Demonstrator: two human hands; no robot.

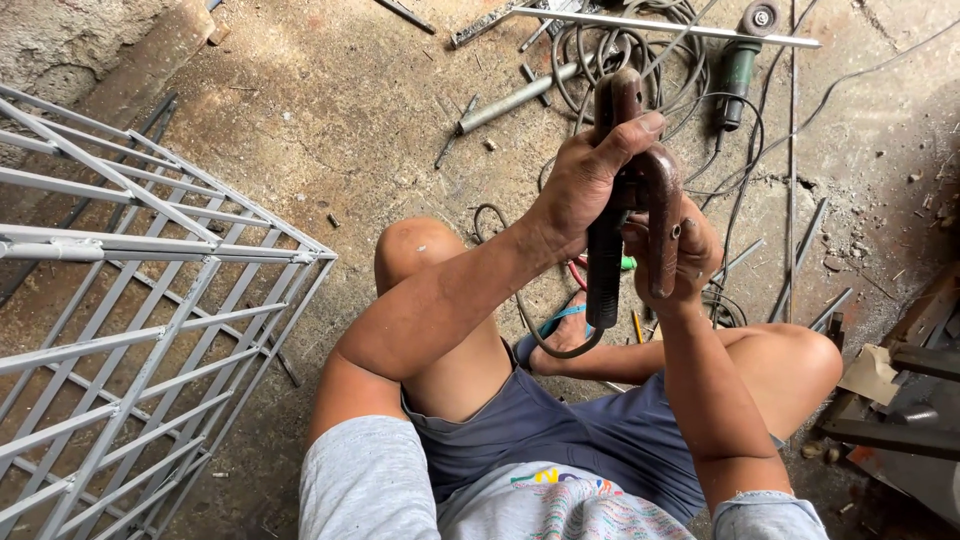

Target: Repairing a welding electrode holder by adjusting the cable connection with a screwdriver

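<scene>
The person is holding a rusty brown welding clamp (640, 190) up in front of them, above their bent knees. It is a big tool with two handles and a black grip hanging down, and a dark cable (545, 335) is looping out of the bottom of that grip.

The left hand (590, 180) is wrapping tight around the upper part of the clamp, with the thumb pressing along the top handle. The right hand (690, 255) is sitting behind the clamp, its fingers curling around the other handle from the back. Both hands are closing firmly on the clamp, so neither one is free.

How far the work has come is hard to tell. The clamp's mouth is pointing away, and I cannot tell whether a rod is sitting in it. Nothing is sparking or touching metal, so it looks like the person is only getting the tool ready, and any joining is not yet begun.

Below the clamp, a foot in a blue sandal (560, 325) is resting on the dirty floor (330, 110). Beyond the clamp, a green grinder (738, 65), a long metal rod (665, 27) and loops of wire are lying about. Far left of the clamp, a white metal frame (150, 310) made of bars is standing. To the right of the clamp, scrap pieces are piling up.
</scene>
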